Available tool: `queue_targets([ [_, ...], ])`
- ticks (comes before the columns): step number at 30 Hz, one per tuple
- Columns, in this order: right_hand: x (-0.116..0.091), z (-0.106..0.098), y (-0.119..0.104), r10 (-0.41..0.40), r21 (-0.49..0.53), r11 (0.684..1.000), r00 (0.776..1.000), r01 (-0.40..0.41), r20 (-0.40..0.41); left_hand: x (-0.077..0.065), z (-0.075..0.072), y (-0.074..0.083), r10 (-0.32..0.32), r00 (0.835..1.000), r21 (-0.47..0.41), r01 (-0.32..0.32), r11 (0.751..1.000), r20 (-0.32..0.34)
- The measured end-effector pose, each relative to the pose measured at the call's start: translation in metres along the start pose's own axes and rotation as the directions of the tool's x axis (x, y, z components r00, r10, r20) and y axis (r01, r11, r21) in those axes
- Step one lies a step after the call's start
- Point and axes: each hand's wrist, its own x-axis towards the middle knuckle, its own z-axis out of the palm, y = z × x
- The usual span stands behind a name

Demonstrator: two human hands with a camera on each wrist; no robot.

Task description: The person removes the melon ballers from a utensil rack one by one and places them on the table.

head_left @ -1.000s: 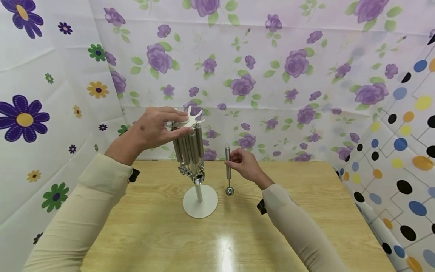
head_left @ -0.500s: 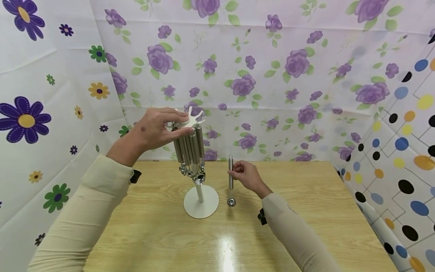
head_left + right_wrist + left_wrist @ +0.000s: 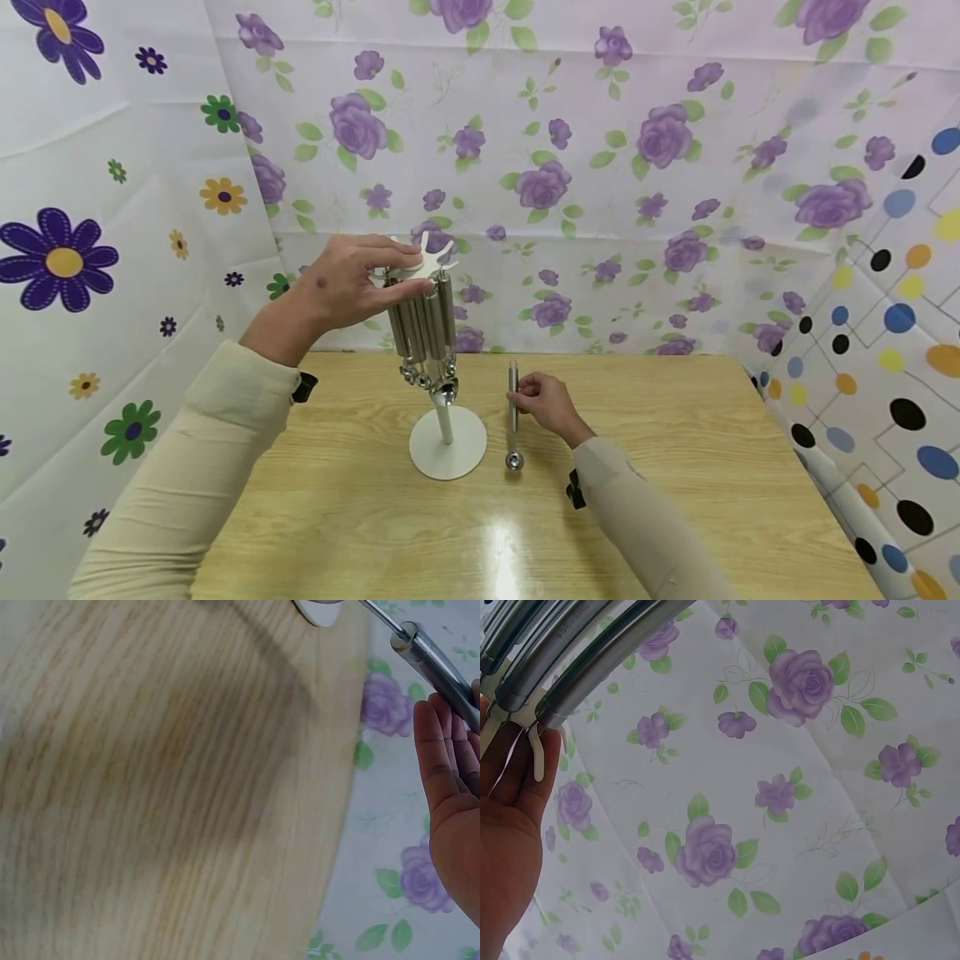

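Note:
A white stand (image 3: 447,458) with a round base and a branched hook top stands on the table, left of centre. My left hand (image 3: 341,282) grips its top, thumb below and fingers over it. Several steel-handled utensils (image 3: 426,325) with small shiny heads hang around the pole. In the left wrist view, some of their handles (image 3: 615,656) hang from hooks beside my fingers. To the right of the stand my right hand (image 3: 549,404) pinches a melon baller (image 3: 513,379) by its steel handle, upright with the scoop down. Whether the scoop touches the table I cannot tell.
The wooden table (image 3: 337,517) reaches back to a flower-printed cloth (image 3: 540,250). More patterned cloth hangs on the left (image 3: 75,367) and on the right (image 3: 900,350).
My right hand has lowered the melon baller and brought it slightly nearer to me. The left hand keeps its grip on the stand's top.

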Motion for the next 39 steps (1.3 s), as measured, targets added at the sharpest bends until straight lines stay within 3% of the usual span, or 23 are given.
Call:
queue_targets([
  [16,0.003,0.011,0.026,0.147,-0.037,0.989,0.989,-0.147,0.004,0.002,0.001,0.002,0.018,0.999,0.003,-0.018,1.000,-0.032],
  [25,0.000,0.016,0.036,0.175,-0.186,0.966,0.984,-0.178,-0.030,0.001,0.003,0.004,-0.013,0.999,0.007,0.013,1.000,-0.036],
  [33,0.000,0.026,0.043,0.250,-0.092,0.964,0.968,-0.250,-0.007,-0.004,0.003,0.003,-0.004,0.999,0.020,0.005,1.000,-0.039],
  [39,-0.001,0.030,0.041,0.264,-0.155,0.952,0.964,-0.265,-0.025,-0.003,0.003,0.003,-0.029,0.999,0.012,0.029,1.000,-0.031],
])
